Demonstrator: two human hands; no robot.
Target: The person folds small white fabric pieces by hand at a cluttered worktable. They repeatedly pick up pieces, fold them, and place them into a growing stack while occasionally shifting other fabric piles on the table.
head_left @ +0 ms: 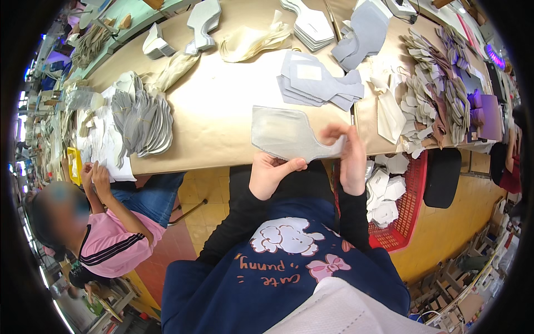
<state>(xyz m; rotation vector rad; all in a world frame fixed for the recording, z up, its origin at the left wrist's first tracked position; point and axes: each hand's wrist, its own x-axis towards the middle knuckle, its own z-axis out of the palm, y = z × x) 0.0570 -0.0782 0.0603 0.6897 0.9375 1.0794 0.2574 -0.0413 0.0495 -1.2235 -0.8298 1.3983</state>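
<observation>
A pale grey shoe-upper piece, broad at the left and narrowing to a curved tail at the right, is held up at the table's near edge. My left hand grips its lower edge, thumb on top and fingers beneath. At the tail end is my right hand, its fingers curled over toward the piece and smeared by motion; whether they pinch it I cannot tell. Just beyond lies a fanned stack of similar blue-grey pieces with a pale rectangle on top.
Grey bundles lie at the table's left; cream fabric pieces and more stacks sit along the back. Many strips cover the right side. A red basket with white pieces stands below. A person in pink works at the left.
</observation>
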